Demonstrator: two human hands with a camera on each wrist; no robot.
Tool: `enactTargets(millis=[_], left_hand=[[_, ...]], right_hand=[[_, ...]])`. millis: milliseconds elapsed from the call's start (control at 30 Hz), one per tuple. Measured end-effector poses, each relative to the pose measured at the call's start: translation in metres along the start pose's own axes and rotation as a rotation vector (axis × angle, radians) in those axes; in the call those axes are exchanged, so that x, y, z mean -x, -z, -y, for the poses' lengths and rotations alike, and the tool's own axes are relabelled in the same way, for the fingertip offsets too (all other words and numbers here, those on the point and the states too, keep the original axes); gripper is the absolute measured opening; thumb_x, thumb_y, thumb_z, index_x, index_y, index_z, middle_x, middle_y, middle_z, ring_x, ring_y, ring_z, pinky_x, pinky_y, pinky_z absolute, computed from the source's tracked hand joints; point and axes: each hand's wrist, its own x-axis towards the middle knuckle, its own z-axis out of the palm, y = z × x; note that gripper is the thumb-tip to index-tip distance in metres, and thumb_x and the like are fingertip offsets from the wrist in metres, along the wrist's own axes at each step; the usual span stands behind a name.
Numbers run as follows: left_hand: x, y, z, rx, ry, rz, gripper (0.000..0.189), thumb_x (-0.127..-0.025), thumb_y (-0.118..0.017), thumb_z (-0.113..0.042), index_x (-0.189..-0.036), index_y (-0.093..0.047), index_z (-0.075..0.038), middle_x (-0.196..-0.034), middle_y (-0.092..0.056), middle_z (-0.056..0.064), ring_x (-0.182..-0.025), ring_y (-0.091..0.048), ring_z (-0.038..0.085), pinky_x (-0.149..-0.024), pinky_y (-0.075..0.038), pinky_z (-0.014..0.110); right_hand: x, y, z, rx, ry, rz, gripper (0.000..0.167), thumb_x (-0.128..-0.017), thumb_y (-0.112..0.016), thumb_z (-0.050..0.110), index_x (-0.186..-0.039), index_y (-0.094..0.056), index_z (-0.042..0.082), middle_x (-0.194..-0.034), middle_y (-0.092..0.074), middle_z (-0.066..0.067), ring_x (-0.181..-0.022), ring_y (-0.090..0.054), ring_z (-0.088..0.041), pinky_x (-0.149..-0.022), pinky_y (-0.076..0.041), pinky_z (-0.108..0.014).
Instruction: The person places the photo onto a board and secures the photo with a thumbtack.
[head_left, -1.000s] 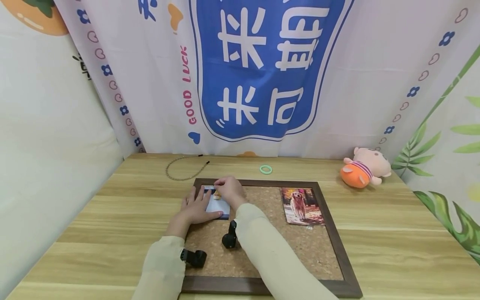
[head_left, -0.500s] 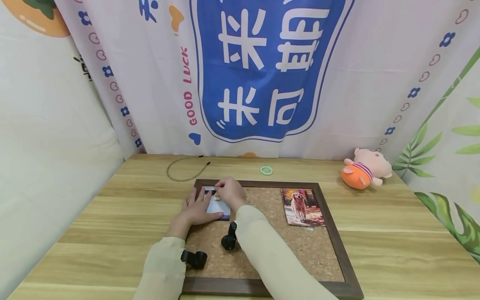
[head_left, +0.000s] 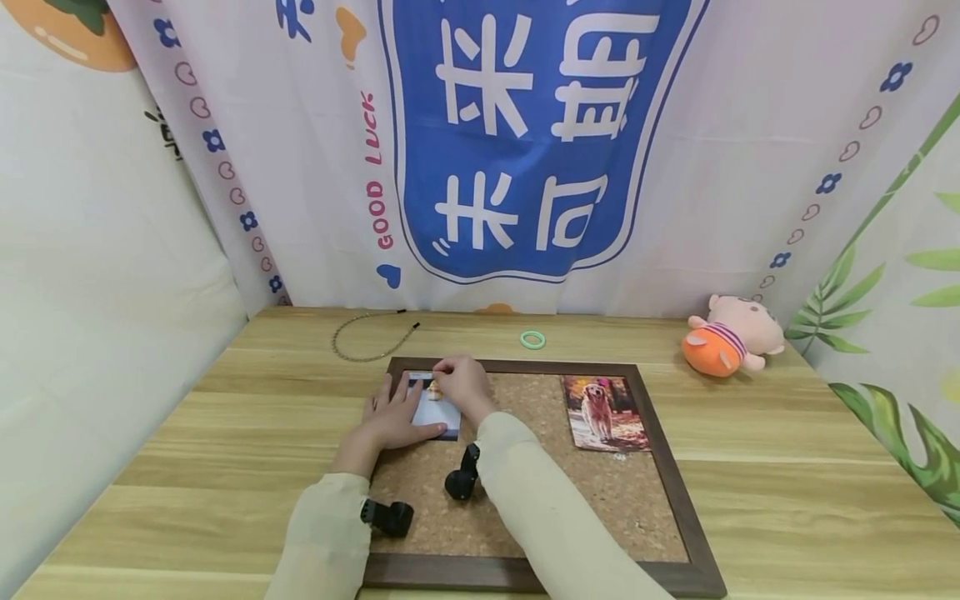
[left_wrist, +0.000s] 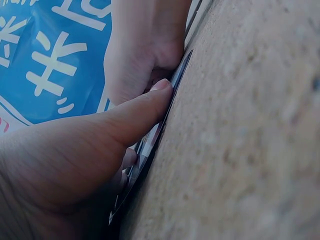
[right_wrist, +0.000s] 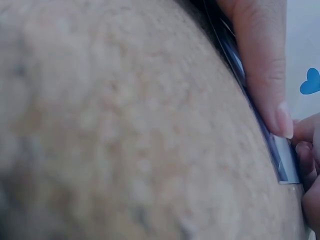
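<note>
My left hand [head_left: 392, 419] lies with spread fingers over a small blue-and-white photo [head_left: 437, 415] at the cork board's [head_left: 525, 492] upper left corner. Its thumb [left_wrist: 142, 107] presses along the photo's lower edge in the left wrist view. At the photo's top, my right hand [head_left: 462, 385] bends over with thumb and fingertips pinched together. Whatever small thing sits between those fingertips is hidden. A yellowish figure [head_left: 434, 390] on the photo shows just below them. The right wrist view has the photo's corner [right_wrist: 287, 165] against the cork, with curled fingers [right_wrist: 306, 157] beside it.
A photo of a golden dog [head_left: 603, 412] is at the board's upper right, inside the dark wooden frame [head_left: 678, 500]. Behind the board lie a thin chain-like band [head_left: 352, 358] and a green ring [head_left: 532, 339]. A pink-and-orange plush toy [head_left: 723, 337] lies at the back right.
My right hand has shifted very slightly to the right at the photo's top, so more of the yellowish figure shows. The left hand has stayed in place.
</note>
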Motion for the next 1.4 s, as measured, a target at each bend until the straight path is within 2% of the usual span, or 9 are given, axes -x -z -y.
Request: enactTargets(millis=[300,567,933,1233,1400], left_hand=[[0.001,0.001,-0.001,-0.005,-0.001,-0.001,0.088,-0.077,-0.047,-0.059,-0.138,-0.017,-0.003,-0.141,-0.001,0.02,-0.124,0.009,0.038,-0.092,-0.001,0.058],[0.003,0.002,-0.002,0.0,0.0,0.01,0.086,-0.078,-0.048,-0.057,-0.137,-0.018,-0.003,-0.141,-0.002,0.021,-0.124,0.009,0.039,-0.092,-0.001,0.059],[0.001,0.001,-0.002,0.0,0.002,0.005,0.087,-0.077,-0.048,-0.058,-0.138,-0.017,-0.003,-0.141,-0.001,0.021,-0.124,0.01,0.039,-0.092,-0.001,0.059],[0.0,0.0,0.0,-0.005,-0.004,0.002,0.089,-0.077,-0.047,-0.06,-0.137,-0.018,-0.003,-0.141,-0.002,0.021,-0.124,0.01,0.039,-0.092,-0.001,0.059],[0.0,0.0,-0.001,-0.001,-0.004,0.002,0.088,-0.077,-0.048,-0.058,-0.138,-0.017,-0.003,-0.141,-0.001,0.021,-0.124,0.011,0.039,-0.091,-0.001,0.06]], right_hand=[[0.001,0.003,0.003,0.016,-0.012,0.018,0.01,-0.082,-0.059,0.019,-0.082,-0.069,0.016,-0.077,-0.059,0.007,-0.066,-0.051,-0.008,-0.056,-0.04,-0.023],[0.003,0.005,0.007,0.019,-0.009,0.07,0.011,-0.083,-0.058,0.016,-0.08,-0.068,0.013,-0.077,-0.058,0.005,-0.065,-0.05,-0.01,-0.055,-0.04,-0.023],[0.0,0.005,0.006,0.101,-0.002,0.094,0.012,-0.083,-0.056,0.019,-0.078,-0.067,0.016,-0.077,-0.058,0.008,-0.063,-0.05,-0.009,-0.054,-0.041,-0.024],[0.001,0.0,-0.002,0.021,0.008,0.0,0.012,-0.083,-0.057,0.023,-0.081,-0.068,0.019,-0.074,-0.058,0.011,-0.064,-0.051,-0.006,-0.056,-0.04,-0.023],[0.0,-0.002,-0.004,-0.002,0.004,-0.014,0.01,-0.083,-0.058,0.022,-0.078,-0.067,0.02,-0.072,-0.057,0.012,-0.063,-0.05,-0.007,-0.055,-0.04,-0.024]])
